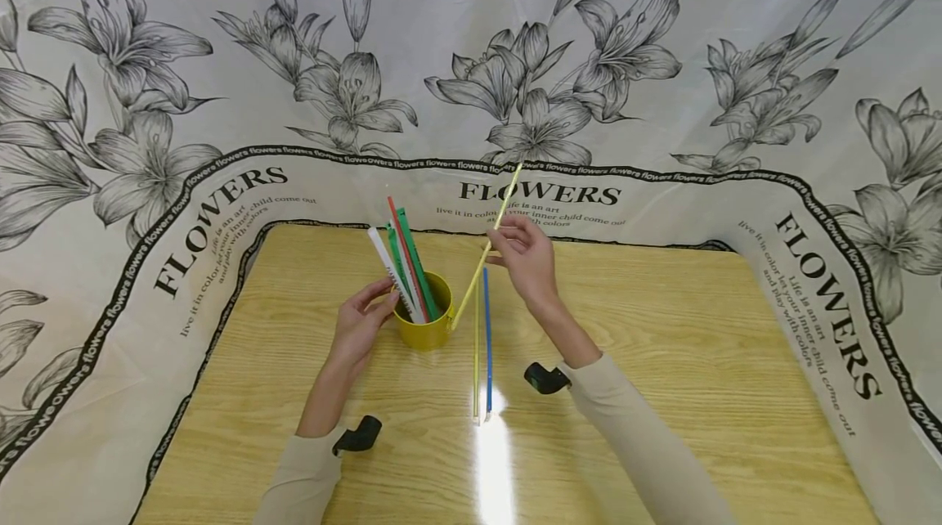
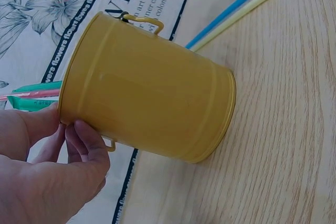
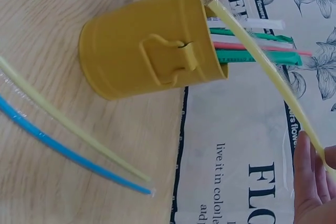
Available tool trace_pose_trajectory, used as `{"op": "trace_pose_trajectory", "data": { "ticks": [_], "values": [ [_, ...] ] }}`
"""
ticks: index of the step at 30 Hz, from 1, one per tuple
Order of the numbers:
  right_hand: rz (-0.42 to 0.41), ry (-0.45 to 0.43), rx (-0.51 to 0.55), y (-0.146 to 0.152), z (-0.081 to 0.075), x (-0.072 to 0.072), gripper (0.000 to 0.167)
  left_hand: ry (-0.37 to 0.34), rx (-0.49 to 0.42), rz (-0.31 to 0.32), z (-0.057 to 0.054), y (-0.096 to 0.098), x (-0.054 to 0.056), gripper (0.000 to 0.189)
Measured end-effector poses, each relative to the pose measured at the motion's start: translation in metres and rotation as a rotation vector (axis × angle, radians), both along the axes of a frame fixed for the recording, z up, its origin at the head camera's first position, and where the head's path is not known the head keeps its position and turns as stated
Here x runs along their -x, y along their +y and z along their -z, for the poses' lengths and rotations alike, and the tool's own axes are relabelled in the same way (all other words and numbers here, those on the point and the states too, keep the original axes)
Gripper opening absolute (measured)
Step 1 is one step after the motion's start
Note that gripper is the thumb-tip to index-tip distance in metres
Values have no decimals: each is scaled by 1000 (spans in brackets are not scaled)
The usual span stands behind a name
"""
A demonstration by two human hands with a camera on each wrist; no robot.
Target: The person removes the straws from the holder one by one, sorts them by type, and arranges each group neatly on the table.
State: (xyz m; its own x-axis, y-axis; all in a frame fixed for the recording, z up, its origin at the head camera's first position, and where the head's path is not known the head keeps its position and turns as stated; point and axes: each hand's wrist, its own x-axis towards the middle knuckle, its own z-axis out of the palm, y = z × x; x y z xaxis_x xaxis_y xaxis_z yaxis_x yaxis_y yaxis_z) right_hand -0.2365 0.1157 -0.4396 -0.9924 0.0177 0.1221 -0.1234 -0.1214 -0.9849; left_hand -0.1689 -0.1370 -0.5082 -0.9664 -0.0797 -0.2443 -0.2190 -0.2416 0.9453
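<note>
A yellow metal bucket with wire side handles stands upright on the table. My left hand pinches its rim on the left side, thumb on one face and fingers on the other. Inside lean a white paper-wrapped straw, green wrapped sticks and a red straw. My right hand pinches a yellow straw in clear wrap, held slanting. The straw's lower end is by the bucket's rim; whether it touches cannot be told.
A pale yellow straw and a blue straw lie side by side on the wooden table, right of the bucket. A white cloth printed with flowers and lettering surrounds the table's back and sides.
</note>
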Motion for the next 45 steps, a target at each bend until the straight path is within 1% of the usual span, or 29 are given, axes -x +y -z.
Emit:
{"op": "trace_pose_trajectory", "data": {
  "ticks": [7, 16, 19, 25, 32, 37, 45],
  "values": [
    [-11, -26, -37, 13, 11, -5, 30, 11, -3, -8, 1, 0, 0, 39],
    [-26, -99, -98, 27, 27, -12, 36, 8, 18, -9, 2, 0, 1, 39],
    [-32, -117, -110, 30, 33, -14, 37, 11, 10, -15, 2, -1, 1, 38],
    [-45, -144, -137, 38, 46, -19, 38, 20, -2, -7, 3, -2, 1, 38],
    [-70, -165, -129, 45, 60, -27, 37, 27, -18, 0, 4, -2, 2, 40],
    [-81, -197, -170, 50, 71, -33, 40, 31, -18, -1, 5, -2, 3, 39],
    [-99, -249, -238, 50, 92, -41, 39, 24, -2, -2, 4, -2, 2, 38]
  ]
}}
